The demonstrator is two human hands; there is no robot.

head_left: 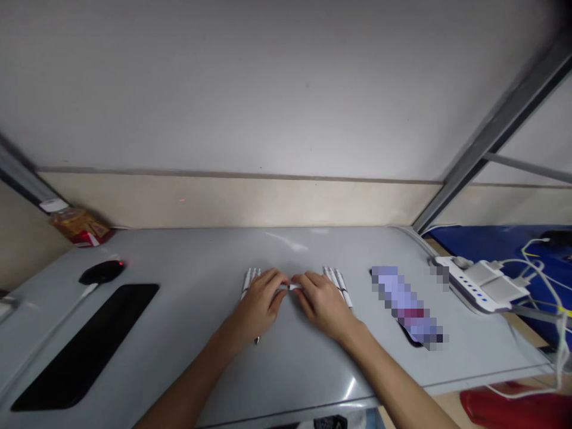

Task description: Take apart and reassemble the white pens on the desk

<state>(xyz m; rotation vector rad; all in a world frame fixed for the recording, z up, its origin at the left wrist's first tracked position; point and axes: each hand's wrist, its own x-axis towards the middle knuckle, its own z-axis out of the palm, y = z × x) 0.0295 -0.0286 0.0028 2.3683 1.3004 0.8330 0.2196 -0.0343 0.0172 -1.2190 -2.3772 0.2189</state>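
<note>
Over the middle of the grey desk [187, 333], my left hand [263, 298] and my right hand [322, 301] meet around a slim white pen [294, 286] with a dark band. Each hand pinches one end, and the fingers hide most of it. Beside my left hand lies a row of several white pens [249, 279], partly covered by the hand. A dark pen tip [257, 340] shows below that wrist. On the other side, a second row of several white pens [338, 281] lies partly behind my right hand.
To the right are a phone [404, 307] with a blurred screen and a white power strip [478, 286] with plugs and cables. On the left lie a black flat slab [89, 345], a black puck-like device [102, 272] with a cable, and a tilted drink bottle [80, 225].
</note>
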